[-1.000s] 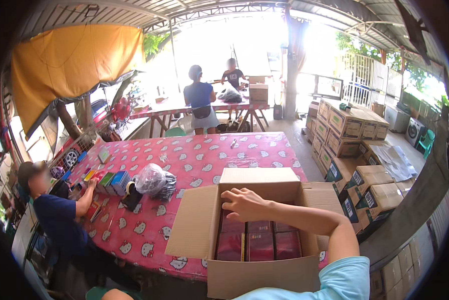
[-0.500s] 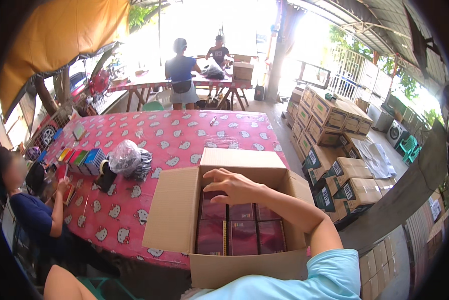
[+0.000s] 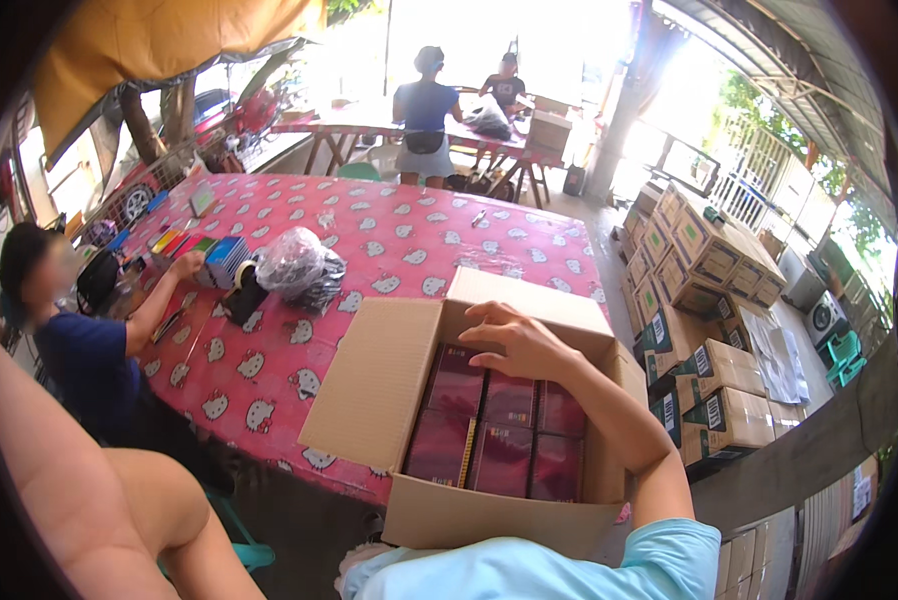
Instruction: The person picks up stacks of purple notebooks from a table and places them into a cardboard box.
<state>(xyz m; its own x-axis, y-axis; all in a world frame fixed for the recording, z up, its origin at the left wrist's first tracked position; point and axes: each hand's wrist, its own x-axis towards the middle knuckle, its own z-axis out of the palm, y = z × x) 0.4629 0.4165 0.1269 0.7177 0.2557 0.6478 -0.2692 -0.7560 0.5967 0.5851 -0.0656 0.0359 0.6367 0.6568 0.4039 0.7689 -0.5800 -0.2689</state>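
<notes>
Head view: an open cardboard box (image 3: 499, 515) stands on a pink table (image 3: 394, 210) patterned with cartoon cats. Inside it, maroon notebooks (image 3: 499, 460) lie in two rows of three, one showing a ridged yellow edge. My right hand (image 3: 529, 345), the nearer one, hangs over the box's far-left corner, fingers spread and loosely curled, gripping nothing; I cannot tell whether a fingertip brushes a cover. The far-left notebook lies below those fingers and slightly toward me, its long axis running between the box's near and far walls. My left arm (image 3: 159, 500) bends up left of the box, its hand out of sight.
</notes>
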